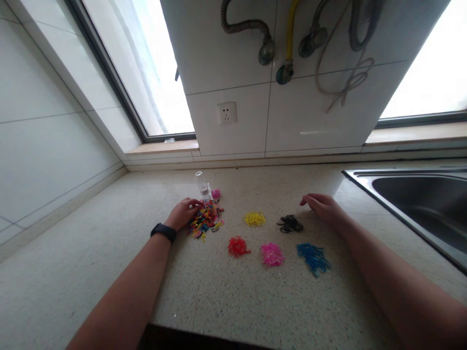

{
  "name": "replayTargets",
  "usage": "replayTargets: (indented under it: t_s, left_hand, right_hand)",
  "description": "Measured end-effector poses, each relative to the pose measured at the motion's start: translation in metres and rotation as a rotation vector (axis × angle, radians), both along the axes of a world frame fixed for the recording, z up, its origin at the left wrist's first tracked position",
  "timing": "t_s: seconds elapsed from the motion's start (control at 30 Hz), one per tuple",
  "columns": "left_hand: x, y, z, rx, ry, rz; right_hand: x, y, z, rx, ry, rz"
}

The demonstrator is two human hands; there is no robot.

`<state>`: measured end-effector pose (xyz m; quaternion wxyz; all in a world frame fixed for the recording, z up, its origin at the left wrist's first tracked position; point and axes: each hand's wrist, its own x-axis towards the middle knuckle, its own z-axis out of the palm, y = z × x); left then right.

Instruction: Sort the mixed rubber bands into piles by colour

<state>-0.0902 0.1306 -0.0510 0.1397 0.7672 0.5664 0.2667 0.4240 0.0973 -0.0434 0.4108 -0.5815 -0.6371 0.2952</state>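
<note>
The left hand (182,213) has its grip curled loosely, fingers touching the mixed pile of colored bands (206,219); whether it pinches one cannot be told. The right hand (323,206) lies open and flat on the surface (109,253), holding nothing, just beside the black pile (290,224). Nearer lie red (238,246), pink (272,254) and blue (313,257) piles. Farther back sits the yellow pile (255,218), then a small clear bottle (202,185).

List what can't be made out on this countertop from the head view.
- Left hand fingertips: buried in the mixed-colour pile; whether they pinch a band cannot be told.
- Single bands in the yellow pile and black pile: too small to count.
- Clear bottle: its contents cannot be seen.
- Sink: cut off by the right edge.
- Right hand palm: faces down, its underside hidden.
</note>
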Motion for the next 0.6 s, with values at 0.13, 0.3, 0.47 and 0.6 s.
replayTargets:
  t_s: [0.13,0.3,0.47,0.6]
  left_hand:
    - [-0.001,0.002,-0.002,0.014,-0.023,-0.010]
    - [-0.001,0.001,0.000,-0.004,-0.071,-0.014]
    - [0.002,-0.003,0.006,-0.039,-0.126,0.000]
    - [0.004,-0.007,0.011,-0.077,-0.183,-0.011]
  right_hand:
    - [0.001,0.001,-0.002,-0.020,0.000,-0.007]
    - [0.001,0.003,-0.002,-0.013,-0.006,-0.017]
    - [0.000,0.002,0.000,-0.005,-0.017,-0.021]
    - [-0.001,0.002,0.000,-0.013,-0.008,-0.032]
